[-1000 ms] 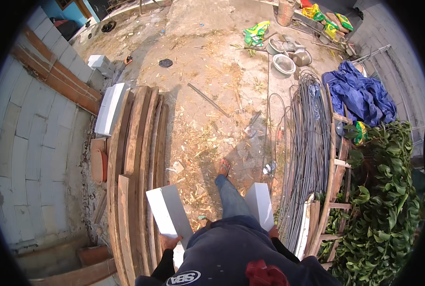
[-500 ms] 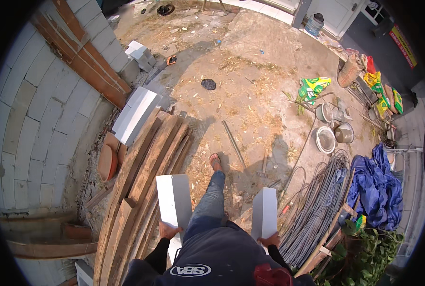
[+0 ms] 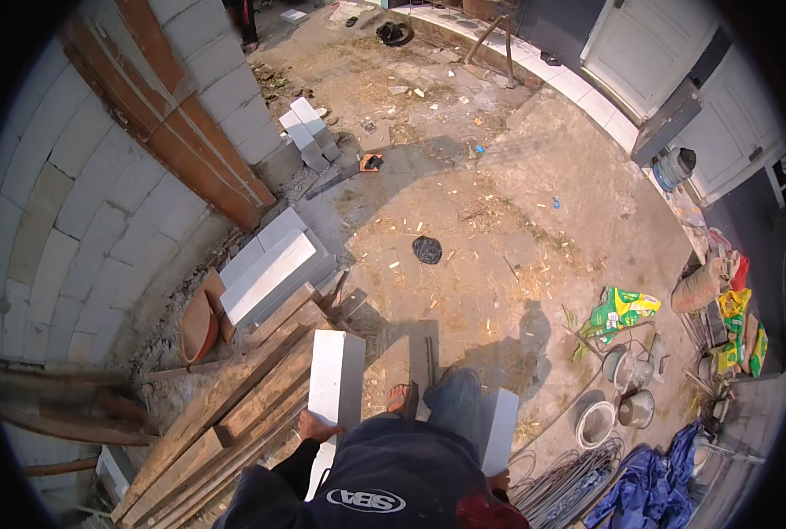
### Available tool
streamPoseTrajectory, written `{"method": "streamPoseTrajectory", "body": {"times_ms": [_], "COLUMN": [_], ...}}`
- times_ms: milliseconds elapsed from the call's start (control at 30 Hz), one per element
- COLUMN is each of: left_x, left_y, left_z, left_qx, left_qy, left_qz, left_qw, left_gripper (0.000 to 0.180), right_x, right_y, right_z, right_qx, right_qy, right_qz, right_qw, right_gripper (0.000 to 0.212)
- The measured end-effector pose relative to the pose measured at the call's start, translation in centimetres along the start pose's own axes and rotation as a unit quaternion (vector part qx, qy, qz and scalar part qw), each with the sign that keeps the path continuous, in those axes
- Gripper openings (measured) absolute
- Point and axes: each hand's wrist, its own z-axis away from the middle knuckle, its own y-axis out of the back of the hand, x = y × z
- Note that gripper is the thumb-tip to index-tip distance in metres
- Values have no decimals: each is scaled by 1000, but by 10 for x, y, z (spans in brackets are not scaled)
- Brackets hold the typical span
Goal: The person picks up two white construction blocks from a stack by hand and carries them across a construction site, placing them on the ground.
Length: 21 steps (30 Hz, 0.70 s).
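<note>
My left hand (image 3: 319, 428) is closed around a pale grey lightweight concrete block (image 3: 336, 379), carried at my left side with its long face tilted upward. At my right side, my right hand (image 3: 499, 480) grips a second concrete block (image 3: 498, 432); my torso and the block hide most of those fingers. Beside the left block lie long wooden beams (image 3: 225, 414). Just beyond the beams' far end rests a stack of similar blocks (image 3: 274, 275).
Ahead on the dirt ground lies a black plastic bag (image 3: 426, 249). More blocks (image 3: 309, 137) stand by the left wall (image 3: 67, 220). To the right are buckets (image 3: 596, 425), a coil of steel rods (image 3: 561, 485), a blue tarp (image 3: 649, 476) and a green-yellow sack (image 3: 627, 310).
I have stepped forward with both blocks still in my hands. The block stack and black bag appear nearer, while the rods and tarp have slid back toward the lower edge.
</note>
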Motion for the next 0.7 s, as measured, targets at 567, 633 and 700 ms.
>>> {"method": "streamPoseTrajectory", "body": {"times_ms": [567, 633, 700], "left_x": [449, 494, 539], "left_y": [126, 135, 155], "left_z": [-183, -217, -237], "left_qx": [47, 33, 19], "left_qy": [106, 115, 155], "left_qz": [168, 171, 191], "left_qw": [979, 978, 969], "left_gripper": [97, 100, 98], "right_x": [-464, -516, -582], "right_y": [382, 419, 462], "right_z": [-233, -262, -260], "right_qx": [35, 72, 79], "right_qy": [87, 110, 121], "right_qz": [93, 115, 150], "right_qw": [991, 985, 978], "right_gripper": [113, 114, 117]}}
